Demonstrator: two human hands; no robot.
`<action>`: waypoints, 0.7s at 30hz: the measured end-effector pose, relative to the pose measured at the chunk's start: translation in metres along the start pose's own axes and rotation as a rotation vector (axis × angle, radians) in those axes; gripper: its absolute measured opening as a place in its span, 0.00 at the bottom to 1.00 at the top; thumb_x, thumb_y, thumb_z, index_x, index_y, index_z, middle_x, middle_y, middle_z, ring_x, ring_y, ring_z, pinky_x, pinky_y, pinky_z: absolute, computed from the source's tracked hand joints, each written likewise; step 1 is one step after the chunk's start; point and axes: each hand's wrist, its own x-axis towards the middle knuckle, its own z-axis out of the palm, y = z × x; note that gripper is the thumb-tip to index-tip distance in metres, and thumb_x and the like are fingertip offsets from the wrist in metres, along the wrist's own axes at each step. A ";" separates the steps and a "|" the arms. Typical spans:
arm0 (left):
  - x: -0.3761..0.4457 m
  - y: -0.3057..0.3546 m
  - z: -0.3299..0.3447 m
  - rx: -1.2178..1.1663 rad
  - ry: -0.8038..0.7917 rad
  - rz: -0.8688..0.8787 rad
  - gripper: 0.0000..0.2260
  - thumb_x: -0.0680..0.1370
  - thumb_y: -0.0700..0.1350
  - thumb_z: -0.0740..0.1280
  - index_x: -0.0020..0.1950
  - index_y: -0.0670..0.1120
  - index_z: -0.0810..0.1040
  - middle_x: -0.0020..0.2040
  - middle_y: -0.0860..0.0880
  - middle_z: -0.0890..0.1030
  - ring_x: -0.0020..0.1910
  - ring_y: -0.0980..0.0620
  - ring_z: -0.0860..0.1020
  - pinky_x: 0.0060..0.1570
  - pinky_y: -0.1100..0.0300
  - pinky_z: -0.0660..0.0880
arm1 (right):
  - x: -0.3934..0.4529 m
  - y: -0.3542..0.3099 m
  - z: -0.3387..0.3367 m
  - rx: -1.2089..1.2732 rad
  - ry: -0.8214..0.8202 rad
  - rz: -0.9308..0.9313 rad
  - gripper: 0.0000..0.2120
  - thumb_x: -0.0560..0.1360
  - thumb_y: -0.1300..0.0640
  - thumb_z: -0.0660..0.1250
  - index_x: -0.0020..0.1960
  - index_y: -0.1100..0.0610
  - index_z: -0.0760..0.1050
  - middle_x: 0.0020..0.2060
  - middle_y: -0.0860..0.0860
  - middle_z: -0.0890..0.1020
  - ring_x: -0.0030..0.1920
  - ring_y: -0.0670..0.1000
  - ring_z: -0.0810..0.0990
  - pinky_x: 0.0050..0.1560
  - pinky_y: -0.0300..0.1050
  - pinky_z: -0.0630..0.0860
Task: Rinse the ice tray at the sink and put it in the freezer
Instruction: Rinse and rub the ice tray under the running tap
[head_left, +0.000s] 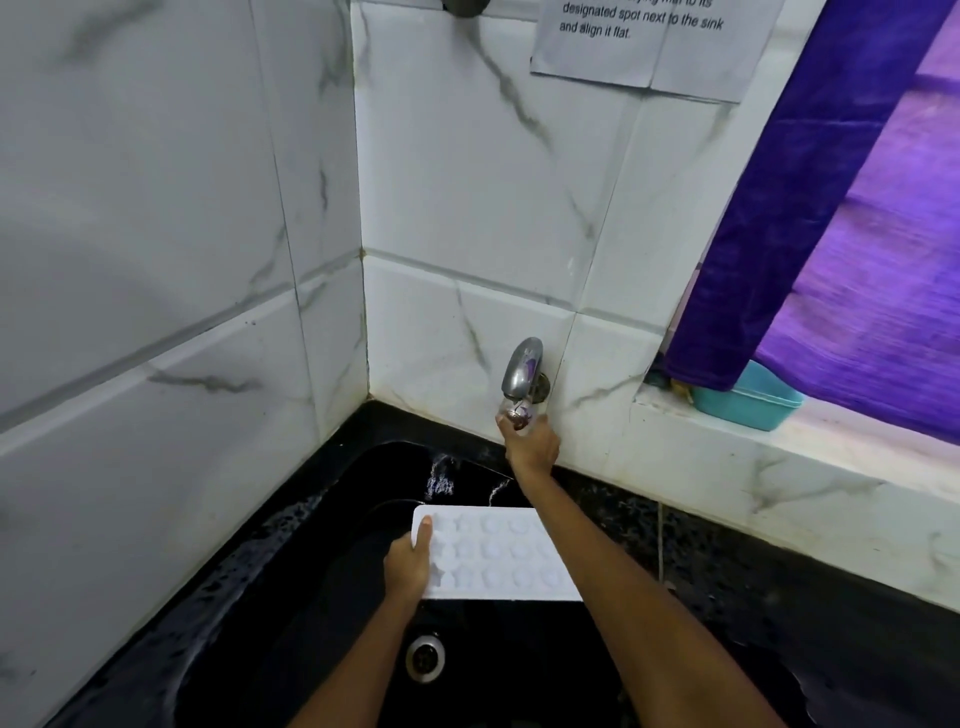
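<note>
A white ice tray (501, 553) with round and star moulds is held flat over the black sink (322, 587). My left hand (410, 564) grips its left end, thumb on top. My right hand (530, 441) reaches up to the chrome tap (522, 366) on the tiled back wall, fingers curled round the tap's knob below the spout. My right forearm crosses over the tray's right end and hides it. Whether water runs I cannot tell.
The sink's drain (426, 657) lies below the tray. A black speckled counter (779, 597) runs to the right. On the window ledge sits a teal tub (753, 402) under a purple curtain (831, 208). Tiled walls close in at left and back.
</note>
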 end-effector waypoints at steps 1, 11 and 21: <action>-0.002 0.001 0.001 0.009 -0.005 0.002 0.21 0.81 0.53 0.59 0.39 0.38 0.78 0.49 0.35 0.82 0.52 0.37 0.79 0.54 0.53 0.73 | -0.010 0.008 0.000 0.012 -0.015 0.037 0.15 0.74 0.54 0.68 0.52 0.66 0.75 0.46 0.63 0.81 0.48 0.63 0.81 0.50 0.52 0.77; -0.022 0.046 0.020 -0.003 0.057 -0.008 0.26 0.83 0.51 0.53 0.56 0.29 0.78 0.56 0.31 0.79 0.59 0.34 0.77 0.58 0.51 0.72 | -0.047 -0.005 -0.026 0.454 -0.511 0.367 0.14 0.76 0.76 0.51 0.41 0.68 0.73 0.32 0.57 0.72 0.27 0.49 0.71 0.26 0.34 0.71; -0.027 0.082 0.037 0.109 -0.025 0.099 0.27 0.83 0.53 0.52 0.55 0.32 0.80 0.54 0.33 0.81 0.56 0.36 0.79 0.56 0.51 0.73 | -0.057 0.024 -0.028 -0.990 -0.359 -0.630 0.18 0.77 0.58 0.57 0.66 0.53 0.70 0.63 0.60 0.66 0.66 0.59 0.63 0.61 0.52 0.65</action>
